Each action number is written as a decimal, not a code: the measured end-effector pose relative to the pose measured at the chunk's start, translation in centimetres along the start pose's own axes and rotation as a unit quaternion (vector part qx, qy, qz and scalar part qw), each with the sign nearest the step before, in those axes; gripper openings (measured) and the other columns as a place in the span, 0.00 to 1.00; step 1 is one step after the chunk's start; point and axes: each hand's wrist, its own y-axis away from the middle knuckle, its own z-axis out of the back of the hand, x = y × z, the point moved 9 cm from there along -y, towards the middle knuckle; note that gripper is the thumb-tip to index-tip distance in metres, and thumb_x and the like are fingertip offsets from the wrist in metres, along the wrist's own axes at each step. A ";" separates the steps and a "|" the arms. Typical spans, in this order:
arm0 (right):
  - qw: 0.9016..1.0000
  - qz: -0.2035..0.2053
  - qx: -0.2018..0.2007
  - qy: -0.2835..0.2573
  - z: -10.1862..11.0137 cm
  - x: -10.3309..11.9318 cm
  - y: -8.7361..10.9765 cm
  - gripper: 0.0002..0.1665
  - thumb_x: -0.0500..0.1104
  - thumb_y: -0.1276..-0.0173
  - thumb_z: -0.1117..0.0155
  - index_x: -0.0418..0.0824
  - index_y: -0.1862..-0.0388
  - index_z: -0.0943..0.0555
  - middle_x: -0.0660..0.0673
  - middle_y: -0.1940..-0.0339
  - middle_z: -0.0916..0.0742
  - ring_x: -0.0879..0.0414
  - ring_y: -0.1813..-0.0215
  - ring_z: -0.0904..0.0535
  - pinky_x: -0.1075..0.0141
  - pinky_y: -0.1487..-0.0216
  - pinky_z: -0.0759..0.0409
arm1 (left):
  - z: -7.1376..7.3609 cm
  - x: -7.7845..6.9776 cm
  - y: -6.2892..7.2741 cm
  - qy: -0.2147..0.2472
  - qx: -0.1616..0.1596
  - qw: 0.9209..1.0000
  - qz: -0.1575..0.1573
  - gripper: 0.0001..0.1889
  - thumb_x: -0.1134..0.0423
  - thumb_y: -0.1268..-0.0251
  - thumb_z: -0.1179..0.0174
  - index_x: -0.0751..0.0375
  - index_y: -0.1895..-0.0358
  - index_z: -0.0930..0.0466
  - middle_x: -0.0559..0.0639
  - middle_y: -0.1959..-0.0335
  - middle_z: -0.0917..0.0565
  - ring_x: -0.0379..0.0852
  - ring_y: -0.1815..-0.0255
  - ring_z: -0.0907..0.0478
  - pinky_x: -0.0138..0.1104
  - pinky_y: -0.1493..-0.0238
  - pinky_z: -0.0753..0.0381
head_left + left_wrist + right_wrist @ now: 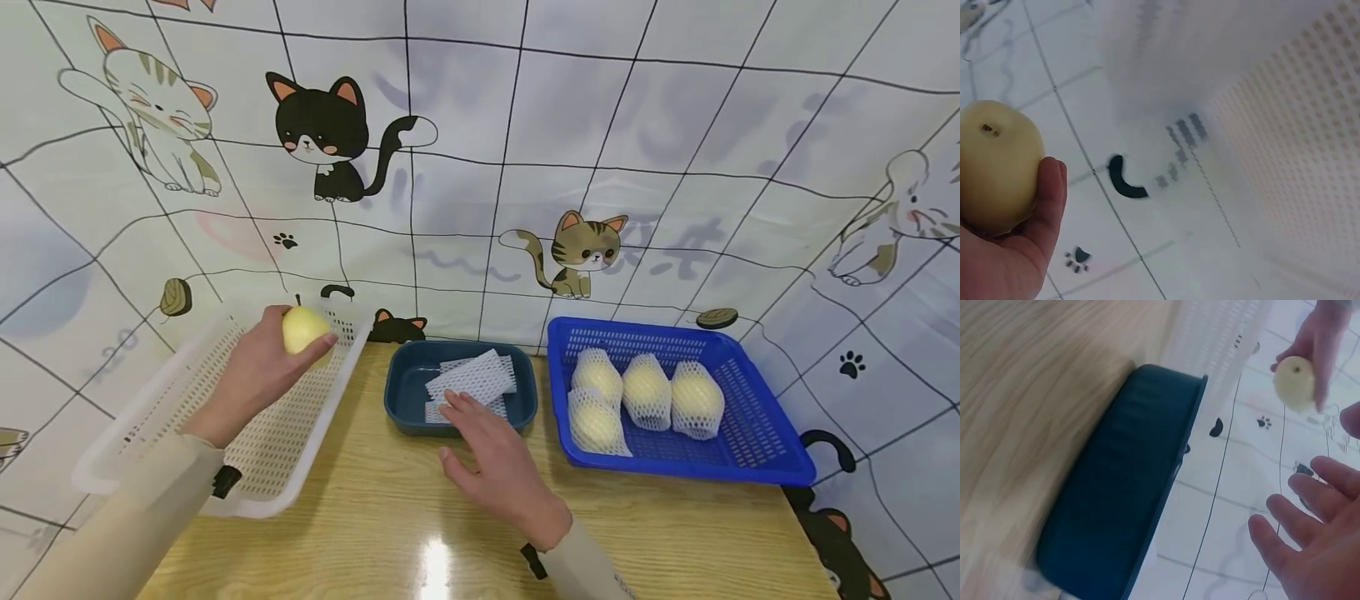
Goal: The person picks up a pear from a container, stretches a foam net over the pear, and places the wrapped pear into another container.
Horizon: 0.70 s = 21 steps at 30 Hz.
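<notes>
My left hand (262,358) grips a pale yellow pear (305,328), stem up, above the white basket (315,433). In the left wrist view the pear (999,167) rests against curled fingers, its dark blossom end showing. My right hand (498,462) hovers over the near edge of a dark teal tray (401,400), fingers spread and holding nothing. White foam net sleeves (472,379) lie flat and overlapping inside that tray. The right wrist view shows the tray's outer wall (1116,481) beside the open right hand (1316,531).
At the right, a blue basket (690,468) holds several pears in foam nets (647,393). All three containers stand on a wood-grain table (375,517). A cat-print sheet (480,167) rises right behind them.
</notes>
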 end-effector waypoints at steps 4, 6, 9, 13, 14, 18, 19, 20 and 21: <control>0.999 -0.033 -0.015 -0.013 1.1 -1.2 0.9 0.30 0.46 0.27 0.35 0.37 0.29 0.23 0.45 0.23 0.25 0.45 0.24 0.31 0.43 0.29 0.29 | 0.2 -2.6 1.5 0.051 -0.002 0.999 -0.003 0.45 0.34 0.28 0.43 0.72 0.27 0.41 0.67 0.59 0.20 0.57 0.67 0.22 0.39 0.73 0.26; 0.998 -0.051 -0.017 -0.020 1.5 -1.7 1.3 0.30 0.46 0.27 0.36 0.37 0.29 0.24 0.46 0.23 0.26 0.45 0.23 0.31 0.42 0.29 0.30 | 0.2 -4.1 2.3 0.085 0.006 0.996 -0.003 0.43 0.36 0.26 0.44 0.70 0.26 0.42 0.66 0.57 0.20 0.58 0.65 0.23 0.40 0.70 0.25; 0.996 -0.077 -0.018 -0.027 2.1 -2.4 1.8 0.30 0.46 0.25 0.36 0.39 0.27 0.25 0.47 0.22 0.27 0.47 0.22 0.33 0.43 0.28 0.30 | 0.1 -6.1 3.6 0.125 0.026 0.992 -0.002 0.42 0.38 0.25 0.44 0.67 0.24 0.43 0.66 0.53 0.21 0.58 0.62 0.23 0.41 0.67 0.24; 0.995 -0.093 -0.034 -0.030 3.0 -3.0 2.5 0.31 0.46 0.25 0.35 0.42 0.25 0.26 0.48 0.21 0.28 0.49 0.22 0.33 0.42 0.30 0.29 | -0.6 -8.4 5.0 0.154 0.042 0.987 -0.011 0.41 0.40 0.25 0.42 0.66 0.24 0.43 0.65 0.51 0.22 0.56 0.61 0.23 0.41 0.65 0.23; 0.995 -0.092 -0.039 -0.028 3.2 -3.1 2.6 0.31 0.46 0.25 0.35 0.42 0.25 0.26 0.48 0.21 0.28 0.48 0.22 0.33 0.42 0.30 0.28 | -0.8 -8.8 5.3 0.160 0.042 0.986 -0.013 0.40 0.41 0.26 0.41 0.65 0.24 0.43 0.64 0.51 0.22 0.56 0.61 0.23 0.41 0.65 0.23; 0.994 -0.085 -0.060 -0.028 3.9 -3.4 3.1 0.32 0.43 0.27 0.33 0.43 0.25 0.26 0.48 0.21 0.28 0.48 0.23 0.31 0.42 0.32 0.26 | -2.4 -10.3 6.5 0.196 0.050 0.979 -0.017 0.38 0.43 0.27 0.39 0.63 0.26 0.40 0.63 0.52 0.21 0.53 0.61 0.23 0.41 0.65 0.22; 0.994 -0.083 -0.063 -0.027 3.9 -3.5 3.2 0.32 0.42 0.27 0.33 0.43 0.25 0.26 0.48 0.21 0.28 0.48 0.24 0.31 0.42 0.33 0.26 | -3.0 -10.5 6.8 0.208 0.052 0.977 -0.017 0.37 0.44 0.27 0.38 0.62 0.26 0.40 0.62 0.51 0.21 0.53 0.61 0.23 0.41 0.64 0.22; 0.994 -0.082 -0.065 -0.026 4.0 -3.6 3.3 0.32 0.42 0.27 0.33 0.43 0.25 0.26 0.47 0.21 0.27 0.48 0.24 0.30 0.42 0.33 0.26 | -3.6 -10.7 7.1 0.219 0.055 0.974 -0.015 0.37 0.45 0.27 0.38 0.62 0.26 0.39 0.62 0.52 0.21 0.52 0.61 0.23 0.41 0.64 0.22; 0.994 -0.081 -0.068 -0.025 4.0 -3.7 3.4 0.32 0.42 0.28 0.32 0.43 0.26 0.26 0.47 0.22 0.27 0.48 0.24 0.30 0.42 0.33 0.26 | -4.3 -10.9 7.4 0.234 0.058 0.970 -0.013 0.36 0.46 0.27 0.37 0.62 0.26 0.39 0.62 0.51 0.21 0.52 0.60 0.24 0.41 0.63 0.22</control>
